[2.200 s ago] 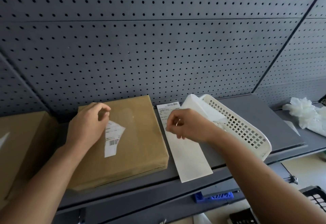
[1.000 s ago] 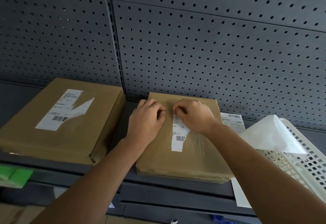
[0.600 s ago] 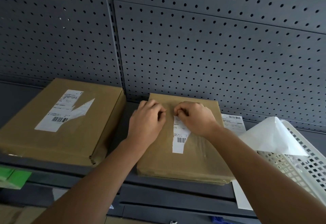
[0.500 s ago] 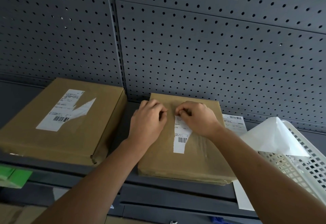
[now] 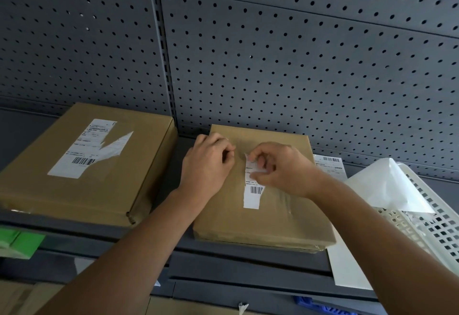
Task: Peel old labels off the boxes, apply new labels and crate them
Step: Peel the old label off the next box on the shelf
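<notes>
From my remote seat, the head camera looks down on a dark grey metal shelf (image 5: 248,260) backed by grey perforated pegboard (image 5: 298,66). My right hand (image 5: 280,168) pinches the lifted upper end of a torn white barcode label (image 5: 252,191) between thumb and fingertips; the label's lower part lies stuck flat to the top of a flat brown cardboard box (image 5: 258,218) at centre. My left hand (image 5: 207,163) rests curled in a loose fist on the box's upper left, knuckles just beside the label, gripping nothing that I can see. To the left, apart from it, sits a second, larger brown cardboard box (image 5: 82,190) bearing a ripped white shipping label (image 5: 89,148). At right, a white sheet of backing paper with a printed label at its far end (image 5: 330,165) lies under the centre box's right edge, beside a white perforated plastic basket (image 5: 429,225) holding a pale translucent sheet (image 5: 382,185).
</notes>
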### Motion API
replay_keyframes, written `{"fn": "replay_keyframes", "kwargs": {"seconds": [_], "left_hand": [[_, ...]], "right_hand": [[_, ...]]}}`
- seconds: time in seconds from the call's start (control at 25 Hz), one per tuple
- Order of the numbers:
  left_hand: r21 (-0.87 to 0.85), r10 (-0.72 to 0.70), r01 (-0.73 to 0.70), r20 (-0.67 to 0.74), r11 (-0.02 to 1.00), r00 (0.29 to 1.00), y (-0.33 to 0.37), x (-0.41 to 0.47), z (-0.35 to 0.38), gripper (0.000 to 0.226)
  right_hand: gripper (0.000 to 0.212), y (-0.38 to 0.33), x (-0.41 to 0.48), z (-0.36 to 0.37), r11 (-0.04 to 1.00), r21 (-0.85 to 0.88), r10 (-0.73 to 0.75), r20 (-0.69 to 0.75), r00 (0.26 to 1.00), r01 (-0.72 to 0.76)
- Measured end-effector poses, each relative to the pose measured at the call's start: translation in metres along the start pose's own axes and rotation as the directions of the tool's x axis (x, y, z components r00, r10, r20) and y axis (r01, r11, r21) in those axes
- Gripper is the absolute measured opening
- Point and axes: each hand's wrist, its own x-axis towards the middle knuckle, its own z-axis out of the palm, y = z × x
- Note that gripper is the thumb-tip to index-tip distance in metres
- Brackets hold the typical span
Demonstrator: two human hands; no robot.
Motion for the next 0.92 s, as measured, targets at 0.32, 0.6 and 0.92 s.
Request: {"fn": "replay_keyframes", "kwargs": {"seconds": [0.32,0.6,0.92], "left_hand": [[0.068,-0.024,0.023,0.006,0.997,1.0,0.001,0.0,-0.001,0.016],[0.098,-0.023,0.021,0.022,0.995,0.999,0.003,0.0,-0.002,0.016],[0.093,-0.01,0.009,0.013,0.996,1.0,0.004,0.0,0.001,0.014]], "right_hand": [[0.016,-0.011,-0.034,-0.008,0.982,-0.105,-0.126,0.239,0.963,0.155],[0.012,-0.018,-0.032,-0.007,0.923,-0.275,-0.19,0.284,0.94,0.27],[0.006,-0.002,-0.042,0.0,0.938,-0.174,-0.282,0.115,0.952,0.299]]}}
